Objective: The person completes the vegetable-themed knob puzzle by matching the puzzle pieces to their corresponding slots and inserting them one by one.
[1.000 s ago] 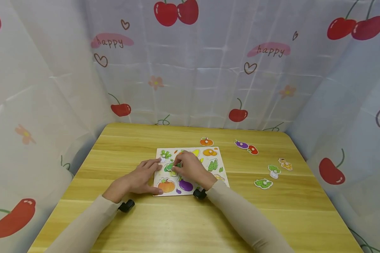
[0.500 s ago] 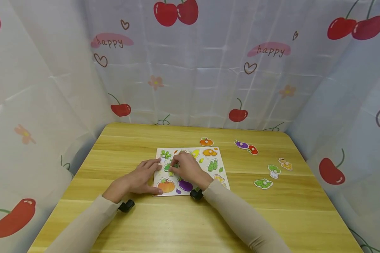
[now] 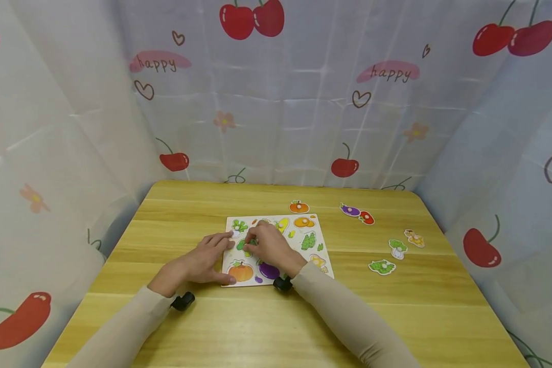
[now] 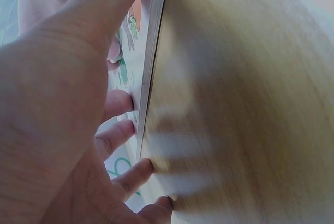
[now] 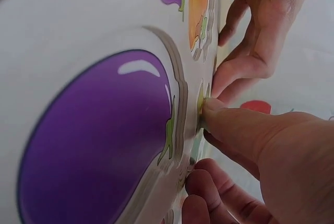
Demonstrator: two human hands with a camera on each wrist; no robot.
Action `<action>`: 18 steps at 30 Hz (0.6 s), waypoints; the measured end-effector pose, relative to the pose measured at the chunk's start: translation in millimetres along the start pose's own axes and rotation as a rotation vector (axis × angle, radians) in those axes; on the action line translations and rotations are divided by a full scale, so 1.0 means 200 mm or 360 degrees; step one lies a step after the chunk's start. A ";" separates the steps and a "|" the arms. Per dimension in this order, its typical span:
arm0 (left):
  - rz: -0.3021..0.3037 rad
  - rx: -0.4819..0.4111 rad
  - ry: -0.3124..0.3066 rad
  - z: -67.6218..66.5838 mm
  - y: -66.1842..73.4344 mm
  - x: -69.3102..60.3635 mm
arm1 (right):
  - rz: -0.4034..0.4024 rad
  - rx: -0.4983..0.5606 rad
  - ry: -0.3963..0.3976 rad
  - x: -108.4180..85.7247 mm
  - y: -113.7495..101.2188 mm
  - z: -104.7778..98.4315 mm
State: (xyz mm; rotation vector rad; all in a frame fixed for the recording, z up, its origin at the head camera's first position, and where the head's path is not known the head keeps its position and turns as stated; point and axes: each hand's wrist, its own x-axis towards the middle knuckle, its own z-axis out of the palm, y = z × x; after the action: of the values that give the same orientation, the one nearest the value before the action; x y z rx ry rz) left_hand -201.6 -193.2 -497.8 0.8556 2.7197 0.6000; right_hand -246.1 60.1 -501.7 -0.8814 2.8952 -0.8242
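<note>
By the spread left hand (image 3: 199,261), the puzzle board (image 3: 296,244) is being steadied; by the right hand (image 3: 273,249), the broccoli piece (image 3: 240,245) pinched. Jamming is being risked by tilting.

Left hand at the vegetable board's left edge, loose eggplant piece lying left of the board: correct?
Not quite: the loose eggplant piece lies right of the vegetable board, as the head view shows. The left hand is indeed at the board's left edge.

- Table (image 3: 239,332) looked wooden, smooth, slightly glossy.
- Board (image 5: 104,20) looked wooden, smooth, matt on top.
- Curtain (image 3: 280,128) looked plastic, creased, shiny.
- Sleeves (image 3: 349,317) looked matt cloth.
</note>
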 end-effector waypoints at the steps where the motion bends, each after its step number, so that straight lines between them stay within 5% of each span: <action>1: 0.0001 0.0001 0.0000 0.00 0.00 0.00 | 0.0000 0.0004 -0.0004 0.00 0.00 0.00; 18: 0.0012 0.0018 0.0019 0.01 -0.01 0.00 | -0.0010 0.0001 0.0003 0.00 0.01 0.01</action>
State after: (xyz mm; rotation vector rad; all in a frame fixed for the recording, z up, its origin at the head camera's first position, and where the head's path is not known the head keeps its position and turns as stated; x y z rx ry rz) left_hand -202.3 -193.3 -501.4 0.8684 2.7341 0.5932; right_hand -246.5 60.7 -504.8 -0.8910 2.8952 -0.8272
